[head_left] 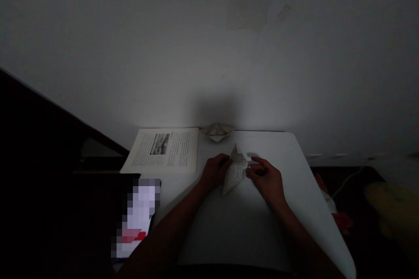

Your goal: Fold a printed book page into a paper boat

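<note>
Left grip [214,171], right grip [269,179] pinching folded paper [237,172], paper boat [216,132] behind

Obstacles: wall [183,52], behind; paper boat [218,132], before it; folded paper [237,171], spanning left hand [214,171] to right hand [268,179]; phone [139,209], near left. Passage: bare tabletop [298,170], right of right hand; above printed sheet [180,150] (lying flat).
</note>
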A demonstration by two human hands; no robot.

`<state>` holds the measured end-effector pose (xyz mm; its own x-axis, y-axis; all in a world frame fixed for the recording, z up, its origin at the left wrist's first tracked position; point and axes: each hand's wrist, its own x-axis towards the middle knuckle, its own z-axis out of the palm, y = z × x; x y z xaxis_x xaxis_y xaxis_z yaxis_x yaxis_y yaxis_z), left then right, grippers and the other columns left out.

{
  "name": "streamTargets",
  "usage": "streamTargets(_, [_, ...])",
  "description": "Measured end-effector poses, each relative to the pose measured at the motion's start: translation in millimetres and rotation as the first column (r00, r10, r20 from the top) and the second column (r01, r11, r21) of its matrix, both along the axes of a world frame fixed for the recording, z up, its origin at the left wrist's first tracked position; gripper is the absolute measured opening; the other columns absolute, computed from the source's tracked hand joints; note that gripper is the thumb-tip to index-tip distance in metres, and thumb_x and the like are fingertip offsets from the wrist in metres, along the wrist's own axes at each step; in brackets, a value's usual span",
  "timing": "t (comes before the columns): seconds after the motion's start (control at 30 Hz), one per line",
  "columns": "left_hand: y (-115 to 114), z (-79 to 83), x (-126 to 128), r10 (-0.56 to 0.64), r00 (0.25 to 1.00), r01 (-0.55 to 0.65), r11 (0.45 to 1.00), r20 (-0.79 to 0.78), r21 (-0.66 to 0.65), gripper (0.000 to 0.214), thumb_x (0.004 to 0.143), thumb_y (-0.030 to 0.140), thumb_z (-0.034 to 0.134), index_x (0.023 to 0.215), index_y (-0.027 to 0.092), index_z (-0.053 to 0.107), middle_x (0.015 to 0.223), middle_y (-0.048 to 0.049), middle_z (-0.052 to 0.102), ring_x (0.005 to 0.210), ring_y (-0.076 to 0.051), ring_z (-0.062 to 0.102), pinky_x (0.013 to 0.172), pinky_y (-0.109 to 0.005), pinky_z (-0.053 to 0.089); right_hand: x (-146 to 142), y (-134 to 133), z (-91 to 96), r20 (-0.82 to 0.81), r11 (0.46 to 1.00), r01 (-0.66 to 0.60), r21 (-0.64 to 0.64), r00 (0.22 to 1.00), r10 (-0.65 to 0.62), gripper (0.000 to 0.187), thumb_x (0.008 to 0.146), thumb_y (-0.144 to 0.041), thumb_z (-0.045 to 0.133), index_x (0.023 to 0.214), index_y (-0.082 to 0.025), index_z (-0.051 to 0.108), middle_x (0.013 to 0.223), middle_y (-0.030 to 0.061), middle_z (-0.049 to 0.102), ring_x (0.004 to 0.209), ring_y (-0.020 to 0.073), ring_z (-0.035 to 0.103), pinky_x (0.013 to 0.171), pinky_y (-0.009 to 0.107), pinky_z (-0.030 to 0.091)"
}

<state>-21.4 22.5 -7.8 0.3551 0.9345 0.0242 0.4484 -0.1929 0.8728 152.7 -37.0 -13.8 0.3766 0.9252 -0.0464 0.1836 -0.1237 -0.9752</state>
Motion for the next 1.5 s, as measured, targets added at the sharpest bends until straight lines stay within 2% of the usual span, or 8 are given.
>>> streamTargets(0.17, [0, 0.5, -1, 0.023, 1.000, -0.023, 1.000, 0.014, 0.011, 0.024, 0.085, 0.035, 0.049, 0.088, 0.016, 0.064, 0.078, -0.0024, 0.067, 0.070, -0.014, 0.060, 0.066, -0.024, 0.044, 3, 2, 0.8, -0.045, 0.999, -0.043, -0.015, 0.998, 0.042, 0.040, 0.065, -0.036, 0.070, 0.100, -0.016, 0.065, 0.075, 0.0052, 0.071, 0.061, 0.0186, 0.066, 0.061, 0.034, 0.056])
streamTargets(0.4, [0, -0.1, -2, -0.037, 0.999, 0.037, 0.999, 0.015, 0.008, 0.025, 0.084, 0.038, 0.050, 0.084, 0.015, 0.063, 0.074, -0.0024, 0.065, 0.067, -0.013, 0.057, 0.064, -0.025, 0.043, 1, 10, 11.8, 0.124, 0.991, -0.118, 0.055, 0.986, 0.110, 0.025, 0.075, -0.040, 0.063, 0.086, -0.019, 0.071, 0.077, 0.0038, 0.071, 0.069, 0.0183, 0.064, 0.065, 0.031, 0.051])
streamTargets(0.53, [-1, 3.4, -3, -0.059, 0.998, 0.058, 0.998, 0.023, 0.011, 0.027, 0.081, 0.040, 0.053, 0.083, 0.015, 0.061, 0.067, -0.0004, 0.060, 0.061, -0.012, 0.052, 0.059, -0.024, 0.040, -7, 13, 12.6, 0.118, 0.984, -0.162, 0.068, 0.981, 0.153, 0.024, 0.075, -0.042, 0.062, 0.078, -0.019, 0.071, 0.069, 0.0022, 0.069, 0.062, 0.0175, 0.062, 0.059, 0.029, 0.049])
streamTargets(0.67, [-2, 4.8, -4, -0.076, 0.995, 0.075, 0.997, 0.065, 0.012, 0.030, 0.076, 0.045, 0.059, 0.079, 0.016, 0.056, 0.062, 0.0030, 0.053, 0.058, -0.011, 0.046, 0.054, -0.022, 0.036, -16, 12, 12.4, 0.129, 0.961, -0.266, 0.071, 0.958, 0.256, 0.020, 0.077, -0.038, 0.061, 0.079, -0.021, 0.071, 0.074, 0.0032, 0.070, 0.069, 0.0188, 0.064, 0.064, 0.030, 0.050])
streamTargets(0.87, [-2, 3.6, 1, 0.044, 0.998, -0.046, 0.999, 0.044, 0.024, 0.037, 0.084, 0.049, 0.047, 0.066, 0.016, 0.047, 0.057, 0.0050, 0.043, 0.056, -0.010, 0.041, 0.054, -0.023, 0.031, -26, 11, 18.0, 0.192, 0.943, -0.325, 0.073, 0.932, 0.307, 0.018, 0.078, -0.034, 0.058, 0.080, -0.022, 0.072, 0.078, 0.0035, 0.071, 0.071, 0.0193, 0.063, 0.067, 0.030, 0.049])
streamTargets(1.0, [-1, 1.9, 1, 0.059, 0.998, -0.060, 0.998, 0.031, 0.027, 0.038, 0.089, 0.046, 0.037, 0.063, 0.018, 0.040, 0.055, 0.0057, 0.038, 0.055, -0.009, 0.039, 0.055, -0.024, 0.028, -27, 14, 18.4, 0.173, 0.953, -0.301, 0.028, 0.941, 0.292, 0.019, 0.077, -0.036, 0.058, 0.075, -0.021, 0.070, 0.073, 0.0028, 0.069, 0.067, 0.0179, 0.061, 0.064, 0.029, 0.047])
streamTargets(1.23, [-4, -1.7, 0, 0.062, 0.998, -0.060, 0.993, -0.017, 0.102, 0.033, 0.090, 0.041, 0.037, 0.066, 0.019, 0.039, 0.056, 0.0049, 0.039, 0.054, -0.010, 0.039, 0.056, -0.026, 0.028, -31, 23, 18.4, 0.156, 0.961, -0.273, -0.043, 0.948, 0.276, 0.023, 0.074, -0.034, 0.057, 0.057, -0.019, 0.060, 0.051, -0.0020, 0.056, 0.048, 0.0121, 0.050, 0.047, 0.024, 0.037])
streamTargets(1.5, [-8, -2.5, 0, 0.156, 0.985, -0.165, 0.975, 0.067, 0.149, 0.030, 0.090, 0.036, 0.038, 0.067, 0.018, 0.045, 0.058, 0.0049, 0.043, 0.054, -0.009, 0.041, 0.056, -0.024, 0.030, -27, 21, 22.6, 0.072, 0.910, -0.299, -0.287, 0.941, 0.332, 0.021, 0.072, -0.032, 0.054, 0.058, -0.018, 0.057, 0.044, -0.0034, 0.052, 0.034, 0.0106, 0.049, 0.035, 0.021, 0.037])
